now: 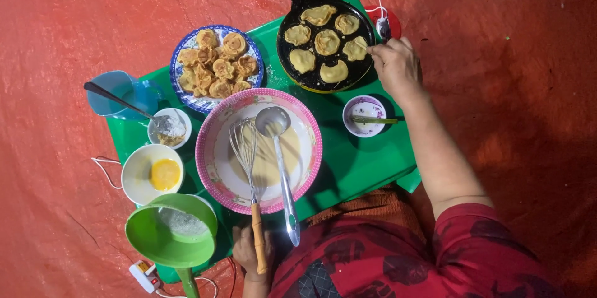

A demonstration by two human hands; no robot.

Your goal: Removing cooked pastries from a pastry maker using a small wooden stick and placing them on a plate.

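1. Right hand (395,65) rests at the right edge of the open black cake maker (326,43), fingertips touching one pale cake.
2. Left hand (250,249) lies at the near edge of the green tray (360,164), under the whisk (249,173) handle.
3. Whisk and ladle (280,161) stand in the pink-rimmed batter bowl (259,150).
4. Blue-patterned plate (216,68) holds browned cakes.
5. Small bowl (364,115) sits just below the right hand.

A whisk (247,160) and ladle (278,149) rest in the bowl (214,149), between plate (180,61) and cake maker (283,55).
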